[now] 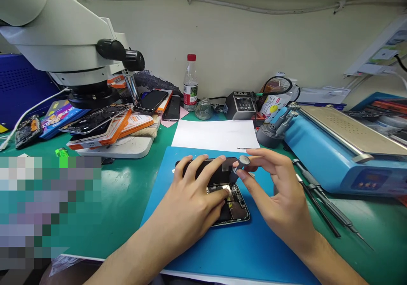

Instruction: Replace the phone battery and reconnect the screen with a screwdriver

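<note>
An opened phone [239,211] lies on a blue mat [270,242], its inner parts exposed. Its dark screen panel [219,172] is folded up along the far side. My left hand [193,200] reaches across the phone, three fingers over the panel's top edge and another finger pressed down on the inner parts. Between thumb and fingers, my right hand [280,192] grips a short grey screwdriver [242,164] by its round cap. The screwdriver stands nearly upright over the phone's upper inner corner; its tip is hidden.
At upper left, a microscope [79,43] overhangs stacked phones and boxes [104,132]. White paper [216,134] lies behind the mat, before a bottle [190,86] and soldering station [241,105]. On the right are a screwdriver stand [270,134], blue heating machine [343,153] and long tools [330,202].
</note>
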Available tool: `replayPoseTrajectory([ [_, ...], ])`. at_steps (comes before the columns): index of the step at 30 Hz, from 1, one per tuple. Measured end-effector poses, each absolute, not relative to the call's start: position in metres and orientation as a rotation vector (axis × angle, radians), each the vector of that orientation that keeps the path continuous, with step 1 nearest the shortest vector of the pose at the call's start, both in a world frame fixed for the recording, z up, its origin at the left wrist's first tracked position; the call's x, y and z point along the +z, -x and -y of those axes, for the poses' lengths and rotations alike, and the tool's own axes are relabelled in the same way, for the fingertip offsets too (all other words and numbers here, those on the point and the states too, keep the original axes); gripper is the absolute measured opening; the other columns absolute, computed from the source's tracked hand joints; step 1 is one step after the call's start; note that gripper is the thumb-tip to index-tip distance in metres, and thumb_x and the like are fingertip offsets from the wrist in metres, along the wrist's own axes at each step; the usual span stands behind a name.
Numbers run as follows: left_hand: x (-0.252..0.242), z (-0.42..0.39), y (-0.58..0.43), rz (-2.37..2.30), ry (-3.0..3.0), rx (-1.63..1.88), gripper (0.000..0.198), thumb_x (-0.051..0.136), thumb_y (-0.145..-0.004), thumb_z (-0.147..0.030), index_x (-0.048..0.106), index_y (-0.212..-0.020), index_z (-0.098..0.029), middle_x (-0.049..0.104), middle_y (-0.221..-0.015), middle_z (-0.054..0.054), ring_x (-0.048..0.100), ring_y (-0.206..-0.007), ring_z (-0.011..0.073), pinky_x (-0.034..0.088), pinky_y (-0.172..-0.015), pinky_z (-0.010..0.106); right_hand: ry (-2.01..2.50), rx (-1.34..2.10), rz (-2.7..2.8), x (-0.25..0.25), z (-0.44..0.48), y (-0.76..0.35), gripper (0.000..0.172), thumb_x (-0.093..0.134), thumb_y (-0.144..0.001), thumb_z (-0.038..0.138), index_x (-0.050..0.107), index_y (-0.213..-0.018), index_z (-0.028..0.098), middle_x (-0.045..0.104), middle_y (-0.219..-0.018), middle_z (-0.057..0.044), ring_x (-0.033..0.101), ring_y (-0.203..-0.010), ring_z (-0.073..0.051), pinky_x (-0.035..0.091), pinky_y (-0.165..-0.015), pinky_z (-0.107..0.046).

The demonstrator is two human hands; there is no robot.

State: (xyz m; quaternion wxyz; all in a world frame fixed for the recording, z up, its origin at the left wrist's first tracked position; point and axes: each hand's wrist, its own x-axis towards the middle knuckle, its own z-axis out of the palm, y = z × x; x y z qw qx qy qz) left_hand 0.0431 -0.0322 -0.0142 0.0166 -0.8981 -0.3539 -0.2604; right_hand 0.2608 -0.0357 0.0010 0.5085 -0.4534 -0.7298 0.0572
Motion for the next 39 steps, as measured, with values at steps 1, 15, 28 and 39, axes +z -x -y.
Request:
replayPoseTrajectory([
  [1, -0.0141, 0.0324, -0.0431, 1.095, 2.791, -0.806, 0.025, 0.06, -0.106, -0.031, 0.077, -0.124, -0.035, 0.038, -0.174, 0.004, 0.038, -0.153, 0.0355, 0.03, -0.123, 0.065, 1.1, 0.132, 1.763, 0.001, 0.036, -0.2608, 0.047, 0.073, -0.096, 0.017, 0.059, -0.139, 0.029, 0.07, -0.11, -0.003, 0.073, -0.096, -0.02, 0.063, -0.09, -0.038],
  [15, -0.0142, 0.0332, -0.0422, 1.08, 2.764, -0.774, 0.026, 0.061, -0.106, -0.03, 0.077, -0.125, -0.033, 0.042, -0.172, 0.007, 0.039, -0.153, 0.036, 0.028, -0.124, 0.064, 1.071, -0.054, 1.961, -0.0022, 0.0354, -0.2611, 0.063, 0.068, -0.098, 0.011, 0.053, -0.155, 0.033, 0.073, -0.13, -0.005, 0.07, -0.096, -0.02, 0.06, -0.091, -0.038],
  [28, -0.0103, 0.0353, -0.0426, 1.11, 2.771, -0.685, 0.027, 0.063, -0.105, -0.032, 0.077, -0.128, -0.034, 0.039, -0.174, 0.009, 0.04, -0.154, 0.0391, 0.028, -0.125, 0.067, 1.134, 0.079, 1.874, 0.0032, 0.0332, -0.2598, 0.052, 0.068, -0.1, 0.018, 0.063, -0.149, 0.036, 0.076, -0.131, -0.003, 0.073, -0.095, -0.02, 0.062, -0.088, -0.039],
  [39, -0.0126, 0.0354, -0.0415, 1.101, 2.76, -0.694, 0.028, 0.064, -0.105, -0.034, 0.076, -0.129, -0.035, 0.038, -0.175, 0.006, 0.038, -0.155, 0.0377, 0.027, -0.126, 0.065, 1.07, 0.043, 1.865, 0.0041, 0.0302, -0.2618, 0.045, 0.064, -0.101, 0.017, 0.068, -0.142, 0.037, 0.075, -0.13, 0.0, 0.072, -0.11, -0.024, 0.063, -0.094, -0.043],
])
